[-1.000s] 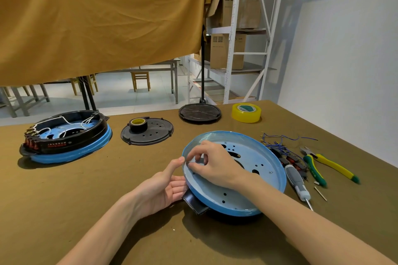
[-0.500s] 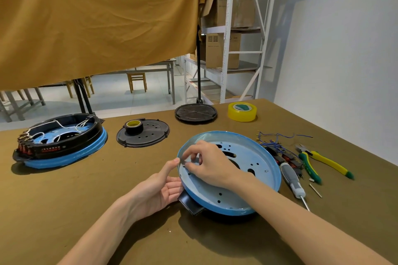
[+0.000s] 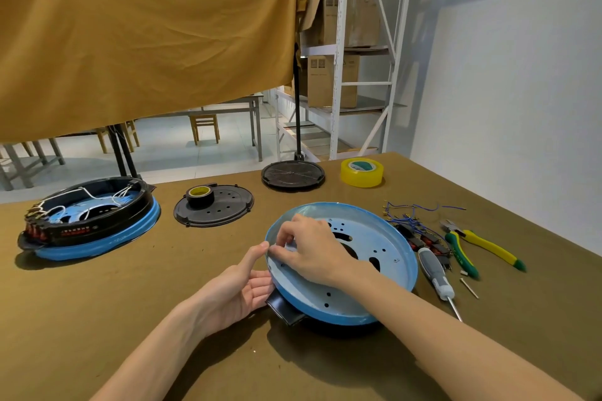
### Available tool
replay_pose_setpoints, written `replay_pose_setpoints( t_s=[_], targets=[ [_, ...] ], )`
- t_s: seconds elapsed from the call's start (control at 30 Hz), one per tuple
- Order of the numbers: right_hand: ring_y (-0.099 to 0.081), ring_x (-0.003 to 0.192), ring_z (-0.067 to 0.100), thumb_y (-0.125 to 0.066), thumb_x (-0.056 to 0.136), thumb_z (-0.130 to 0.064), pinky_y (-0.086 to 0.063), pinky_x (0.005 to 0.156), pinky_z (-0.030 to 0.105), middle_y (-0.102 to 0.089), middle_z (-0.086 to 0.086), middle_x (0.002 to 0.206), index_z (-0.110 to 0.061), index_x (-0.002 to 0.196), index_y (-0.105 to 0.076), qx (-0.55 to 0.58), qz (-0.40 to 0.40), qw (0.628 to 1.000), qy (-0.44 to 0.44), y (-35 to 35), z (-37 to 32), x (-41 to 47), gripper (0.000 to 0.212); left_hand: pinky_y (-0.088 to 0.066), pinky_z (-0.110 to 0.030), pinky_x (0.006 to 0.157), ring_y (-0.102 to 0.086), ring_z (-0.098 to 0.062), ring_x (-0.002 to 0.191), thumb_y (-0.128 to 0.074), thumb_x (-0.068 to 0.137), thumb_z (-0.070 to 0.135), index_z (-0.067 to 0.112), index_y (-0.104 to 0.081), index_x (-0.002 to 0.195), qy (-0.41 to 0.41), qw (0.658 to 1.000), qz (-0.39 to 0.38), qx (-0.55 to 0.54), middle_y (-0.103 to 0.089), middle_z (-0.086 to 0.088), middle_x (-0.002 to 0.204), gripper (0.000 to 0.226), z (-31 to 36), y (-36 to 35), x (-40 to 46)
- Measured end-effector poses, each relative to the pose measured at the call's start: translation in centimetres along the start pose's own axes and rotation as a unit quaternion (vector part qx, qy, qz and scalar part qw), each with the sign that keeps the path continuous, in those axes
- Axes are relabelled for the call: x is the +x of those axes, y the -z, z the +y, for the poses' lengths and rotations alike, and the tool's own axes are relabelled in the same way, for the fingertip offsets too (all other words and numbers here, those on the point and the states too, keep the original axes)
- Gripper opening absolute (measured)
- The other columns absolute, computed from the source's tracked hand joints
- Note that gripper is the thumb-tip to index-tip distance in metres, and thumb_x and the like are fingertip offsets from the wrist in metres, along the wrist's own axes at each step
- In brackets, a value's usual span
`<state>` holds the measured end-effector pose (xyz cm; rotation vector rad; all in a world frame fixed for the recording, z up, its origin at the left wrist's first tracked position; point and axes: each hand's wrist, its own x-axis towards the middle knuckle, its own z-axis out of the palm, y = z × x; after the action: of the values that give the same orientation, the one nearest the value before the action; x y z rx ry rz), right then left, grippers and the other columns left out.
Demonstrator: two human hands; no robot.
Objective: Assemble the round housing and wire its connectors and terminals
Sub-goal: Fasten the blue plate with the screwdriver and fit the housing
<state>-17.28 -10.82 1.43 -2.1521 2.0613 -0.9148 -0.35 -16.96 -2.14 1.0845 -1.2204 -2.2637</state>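
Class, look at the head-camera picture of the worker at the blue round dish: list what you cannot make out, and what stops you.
- Whatever the right hand pinches at the blue round metal dish rim: hidden by its own fingers.
- Left hand fingertips: tucked under the dish.
- Black part beneath the dish: mostly covered.
- Markings on the black-and-blue wired housing, far left: too small.

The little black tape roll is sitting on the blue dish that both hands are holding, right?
No. In the head view the black tape roll sits on the black perforated plate, away from the blue dish. Both the left hand and right hand do hold that dish.
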Motion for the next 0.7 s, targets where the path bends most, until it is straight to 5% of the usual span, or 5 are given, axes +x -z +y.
replay_pose_setpoints(
  t_s=[0.13, 0.33, 0.43, 0.53, 0.7],
  targets=[
    [-0.055, 0.093, 0.009, -0.061, 0.098, -0.041, -0.041, 0.095, 0.040, -0.059, -0.009, 0.096, -0.026, 0.096, -0.065, 0.007, 0.081, 0.995, -0.051, 2.4, 0.7, -1.2, 0.015, -0.063, -0.030, 0.063, -0.079, -0.029, 0.093, -0.075, 0.070, 0.060, -0.006, -0.058, 0.121, -0.007, 1.000, 0.028, 0.013, -0.077, -0.024, 0.108, 0.085, 0.0, -0.7, -0.1],
    [-0.060, 0.084, 0.017, -0.057, 0.101, -0.026, -0.048, 0.080, 0.041, -0.061, -0.004, 0.091, -0.020, 0.096, -0.060, -0.092, 0.243, 0.947, -0.191, 8.3, 6.1, -6.2, 0.008, -0.065, -0.032, 0.062, -0.078, -0.029, 0.081, -0.075, 0.066, 0.061, -0.006, -0.059, 0.120, -0.015, 0.999, 0.044, 0.023, -0.076, -0.025, 0.107, 0.088, 0.0, -1.0, -0.6],
    [-0.062, 0.102, 0.027, -0.041, 0.107, -0.038, -0.049, 0.088, 0.041, -0.062, 0.007, 0.113, -0.015, 0.113, -0.055, -0.226, 0.158, 0.910, -0.309, 8.9, 8.3, -9.0, 0.028, -0.064, -0.032, 0.060, -0.079, -0.030, 0.083, -0.073, 0.068, 0.060, -0.006, -0.057, 0.120, -0.028, 0.998, 0.044, 0.034, -0.076, -0.026, 0.106, 0.086, -0.1, -1.4, -0.9],
    [-0.063, 0.109, 0.034, -0.029, 0.108, -0.047, -0.053, 0.087, 0.043, -0.060, 0.014, 0.123, -0.012, 0.121, -0.056, -0.206, 0.098, 0.901, -0.369, 9.3, 9.1, -10.3, 0.046, -0.065, -0.035, 0.065, -0.079, -0.033, 0.088, -0.073, 0.069, 0.060, -0.008, -0.056, 0.123, -0.029, 0.998, 0.035, 0.044, -0.075, -0.027, 0.108, 0.088, -0.2, -1.4, -1.2],
    [-0.065, 0.101, 0.031, -0.041, 0.105, -0.039, -0.046, 0.073, 0.037, -0.060, 0.010, 0.120, -0.015, 0.121, -0.046, -0.209, -0.011, 0.891, -0.404, 9.9, 9.9, -11.2, 0.030, -0.064, -0.035, 0.061, -0.078, -0.034, 0.089, -0.074, 0.068, 0.058, -0.009, -0.054, 0.124, -0.027, 0.998, 0.031, 0.057, -0.075, -0.029, 0.108, 0.089, -0.2, -1.5, -1.6]
  ],
)
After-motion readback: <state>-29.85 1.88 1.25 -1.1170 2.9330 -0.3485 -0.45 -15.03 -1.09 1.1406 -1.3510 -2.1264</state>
